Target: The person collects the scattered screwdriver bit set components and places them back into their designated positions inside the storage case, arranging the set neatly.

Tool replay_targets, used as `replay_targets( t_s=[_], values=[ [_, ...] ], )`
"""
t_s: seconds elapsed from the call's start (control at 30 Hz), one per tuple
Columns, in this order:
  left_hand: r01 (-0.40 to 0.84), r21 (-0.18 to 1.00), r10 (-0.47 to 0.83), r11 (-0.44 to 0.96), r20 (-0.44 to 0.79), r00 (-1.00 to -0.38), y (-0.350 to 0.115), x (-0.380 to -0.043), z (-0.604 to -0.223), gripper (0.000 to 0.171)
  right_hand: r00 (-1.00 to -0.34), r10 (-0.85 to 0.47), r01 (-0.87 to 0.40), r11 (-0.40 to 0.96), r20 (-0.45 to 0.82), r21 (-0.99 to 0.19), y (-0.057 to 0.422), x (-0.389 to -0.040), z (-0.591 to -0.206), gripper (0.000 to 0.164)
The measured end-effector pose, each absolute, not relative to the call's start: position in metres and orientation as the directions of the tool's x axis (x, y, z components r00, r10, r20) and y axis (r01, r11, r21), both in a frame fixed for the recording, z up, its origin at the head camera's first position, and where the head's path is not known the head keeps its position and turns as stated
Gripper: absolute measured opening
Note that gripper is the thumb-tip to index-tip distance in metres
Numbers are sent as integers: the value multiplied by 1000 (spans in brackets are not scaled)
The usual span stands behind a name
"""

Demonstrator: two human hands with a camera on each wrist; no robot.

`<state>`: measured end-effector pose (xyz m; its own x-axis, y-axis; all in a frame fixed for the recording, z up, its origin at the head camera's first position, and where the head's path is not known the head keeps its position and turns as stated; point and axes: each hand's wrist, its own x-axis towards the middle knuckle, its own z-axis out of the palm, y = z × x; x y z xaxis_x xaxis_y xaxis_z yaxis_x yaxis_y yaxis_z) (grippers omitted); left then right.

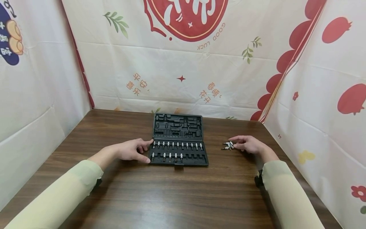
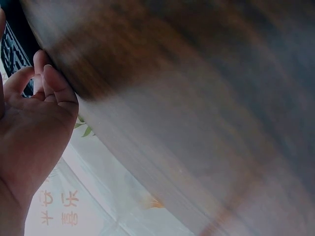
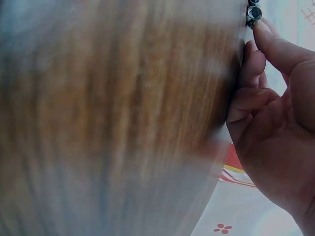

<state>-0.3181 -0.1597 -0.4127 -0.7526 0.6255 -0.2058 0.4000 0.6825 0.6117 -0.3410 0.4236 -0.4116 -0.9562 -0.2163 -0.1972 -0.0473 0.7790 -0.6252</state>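
An open black socket case lies on the table, its lid tilted back. Silver bit sockets fill its back row; several more stand in the front row, where some slots at the right are bare. My left hand touches the case's left side, thumb at the front corner and index finger near the hinge. To the right, my right hand reaches over a small pile of loose bit sockets, thumb and index finger apart around it. In the right wrist view, the thumb touches a socket; the index fingertip is hidden.
The brown wooden table extends around the case and in front of it. Printed white cloth hangs behind the table and on both sides. A dark wrist strap shows below the right sleeve.
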Motion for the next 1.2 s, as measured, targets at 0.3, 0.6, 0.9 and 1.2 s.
replay_targets(
  t_s=[0.3,0.6,0.9,1.2],
  values=[
    [390,622,623,679,-207,-754,-161,-316,-415,102,-953,-240,-75,777,-183,-625,419,-341,-413,40],
    [384,616,616,687,-214,-758,-160,-317,-414,103,-972,-169,-14,736,-163,-676,425,-336,-416,36],
    [382,613,611,692,-214,-762,-160,-318,-412,102,-976,-152,6,700,-158,-714,433,-334,-413,34],
    [381,627,619,680,-213,-756,-160,-320,-413,102,-985,-163,-68,688,-62,-723,425,-325,-402,47]
  ],
)
